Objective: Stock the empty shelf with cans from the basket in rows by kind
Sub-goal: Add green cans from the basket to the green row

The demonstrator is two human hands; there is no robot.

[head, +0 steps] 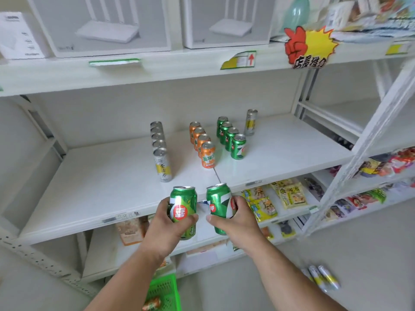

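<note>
My left hand (167,223) grips a green can (183,205) upright, and my right hand (233,218) grips a second green can (219,203) beside it, both just in front of the white shelf (89,194). On that shelf stand a row of several silver-yellow cans (162,164), a row of several orange cans (207,154), a row of several green cans (238,147) and one lone silver-yellow can (251,122) at the back right. The green basket (165,290) sits on the floor below my arms with an orange can (152,304) in it.
Three silver-yellow cans (323,277) lie on the floor at the right. Snack packets (289,194) fill the lower shelf. White boxes (107,25) stand on the upper shelf. A white diagonal brace (363,140) and a second rack with packets stand to the right.
</note>
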